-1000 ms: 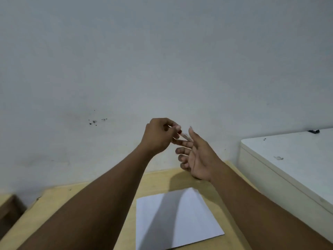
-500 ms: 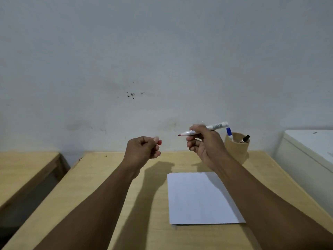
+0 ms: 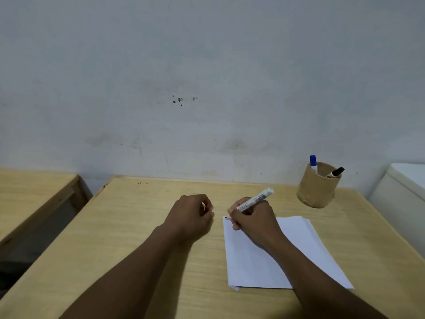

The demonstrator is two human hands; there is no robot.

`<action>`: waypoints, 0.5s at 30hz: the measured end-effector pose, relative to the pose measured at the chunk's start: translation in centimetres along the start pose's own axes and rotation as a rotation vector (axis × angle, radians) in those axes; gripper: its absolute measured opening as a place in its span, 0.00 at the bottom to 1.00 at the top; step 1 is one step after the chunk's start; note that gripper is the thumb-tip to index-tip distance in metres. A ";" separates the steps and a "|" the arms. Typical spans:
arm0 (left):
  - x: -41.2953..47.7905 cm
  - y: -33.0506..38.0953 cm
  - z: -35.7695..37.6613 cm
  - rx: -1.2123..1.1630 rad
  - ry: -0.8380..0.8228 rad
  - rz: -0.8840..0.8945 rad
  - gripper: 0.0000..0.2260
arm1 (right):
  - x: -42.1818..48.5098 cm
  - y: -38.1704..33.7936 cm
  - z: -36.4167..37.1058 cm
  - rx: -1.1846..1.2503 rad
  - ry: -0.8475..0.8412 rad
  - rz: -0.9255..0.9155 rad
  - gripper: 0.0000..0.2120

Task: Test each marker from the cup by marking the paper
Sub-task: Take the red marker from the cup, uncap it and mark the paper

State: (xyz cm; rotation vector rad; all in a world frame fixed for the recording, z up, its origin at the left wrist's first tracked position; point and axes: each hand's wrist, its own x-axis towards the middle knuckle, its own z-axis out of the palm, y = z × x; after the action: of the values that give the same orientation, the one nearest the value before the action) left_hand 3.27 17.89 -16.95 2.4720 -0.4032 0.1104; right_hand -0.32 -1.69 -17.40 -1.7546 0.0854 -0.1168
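Note:
My right hand [image 3: 254, 218] grips an uncapped white marker [image 3: 257, 199], its red tip touching the far left corner of the white paper [image 3: 299, 247]. The marker's back end points up and to the right. My left hand [image 3: 192, 216] is closed around the red cap [image 3: 207, 208], just left of the paper, resting low over the table. A tan cup [image 3: 316, 188] stands at the back right of the table and holds a blue-capped marker [image 3: 313, 162] and a black-capped marker [image 3: 336, 172].
The wooden table [image 3: 138, 238] stands against a pale wall. A second wooden table [image 3: 32, 189] lies to the left across a gap. A white cabinet [image 3: 402, 192] sits at the right edge.
Both hands have come down from mid-air to the table. The marker tip now meets the paper's corner. The view has tilted downward, showing more of the table.

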 end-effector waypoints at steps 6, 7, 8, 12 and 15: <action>-1.6 -0.7 1.4 -0.110 0.119 0.002 0.21 | -0.3 0.7 0.3 -0.151 0.019 -0.085 0.03; -1.6 -0.8 1.6 -0.074 0.128 0.019 0.22 | -0.3 0.7 0.4 -0.173 0.018 -0.093 0.03; -1.6 -0.9 1.6 -0.049 0.139 0.031 0.22 | -0.2 0.8 0.5 -0.187 0.020 -0.099 0.03; -1.5 -1.0 1.6 -0.056 0.169 0.032 0.21 | 0.0 1.0 0.4 -0.216 0.008 -0.101 0.04; -1.4 -1.1 1.7 -0.069 0.177 0.020 0.19 | 0.2 1.1 0.3 -0.192 -0.023 -0.072 0.03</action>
State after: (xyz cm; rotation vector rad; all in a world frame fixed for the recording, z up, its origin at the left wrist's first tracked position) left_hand 2.23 18.06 -19.16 2.3675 -0.3496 0.3164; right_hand -0.05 -1.60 -18.58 -1.9508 0.0164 -0.1445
